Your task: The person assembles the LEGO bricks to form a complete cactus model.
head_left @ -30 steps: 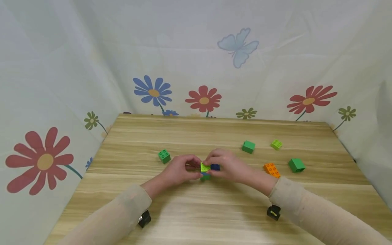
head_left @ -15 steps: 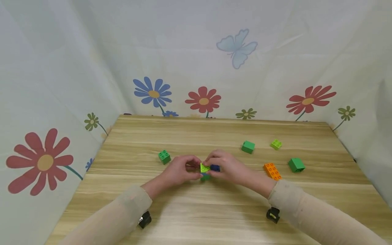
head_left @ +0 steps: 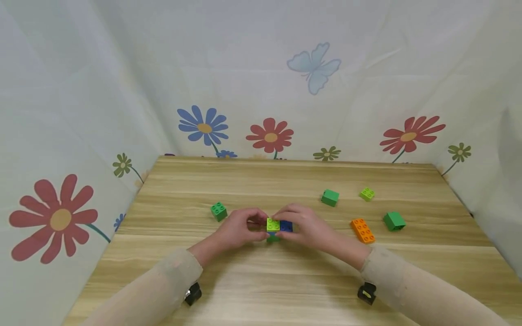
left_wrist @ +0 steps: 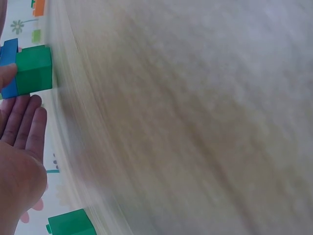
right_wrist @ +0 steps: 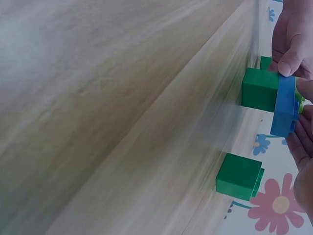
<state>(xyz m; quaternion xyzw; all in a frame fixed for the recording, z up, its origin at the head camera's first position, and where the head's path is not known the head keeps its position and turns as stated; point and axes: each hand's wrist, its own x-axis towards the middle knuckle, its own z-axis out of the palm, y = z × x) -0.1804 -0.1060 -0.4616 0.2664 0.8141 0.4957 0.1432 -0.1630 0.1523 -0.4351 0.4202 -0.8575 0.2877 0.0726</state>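
1. The block stack (head_left: 276, 227) appears to rest upright on the desk (head_left: 244, 276): a green base (right_wrist: 260, 89), a blue block (right_wrist: 282, 110) across it, and a lime top (head_left: 273, 223). The blue block overhangs the base on the right, leaving its studs there bare.
2. The left hand (head_left: 240, 225) is at the stack's left, fingers nearly closed: the thumb presses its near face, the others reach behind, probably to keep it steady.
3. The right hand (head_left: 307, 226) pinches the stack from the right, thumb in front and fingers behind, likely to support the overhanging end and align the layers.
4. Left of the stack stands a green cube (head_left: 219, 211), studs up.
5. Right of the stack lie an orange block (head_left: 363, 231) and a tipped green block (head_left: 394, 221); beyond and right, another green block (head_left: 330, 198) and a small lime block (head_left: 367, 194), seemingly spares kept clear of both hands.
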